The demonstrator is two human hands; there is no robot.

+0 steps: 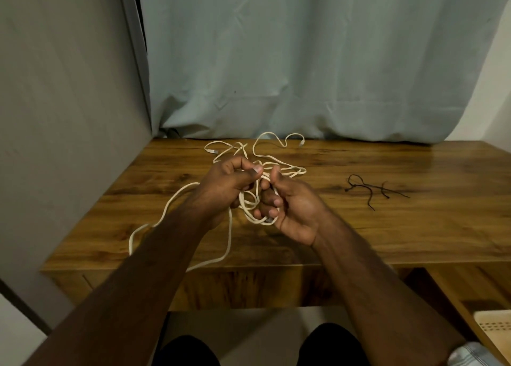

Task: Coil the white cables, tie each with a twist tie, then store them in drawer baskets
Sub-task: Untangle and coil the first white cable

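Observation:
Both hands are raised over the middle of the wooden table (359, 227). My right hand (290, 210) grips a small coil of white cable (250, 202), fingers curled round its loops. My left hand (229, 183) pinches a strand of the same cable between thumb and fingers. The cable's loose length (166, 213) trails left and hangs over the table's front edge. More white cable (265, 150) lies tangled at the back of the table. Several dark twist ties (370, 190) lie on the table to the right.
A pale curtain (304, 61) hangs behind the table, and a grey wall (69, 116) closes off the left side. A light perforated basket (495, 324) shows at the lower right in an open drawer. My knees sit below the table's front edge.

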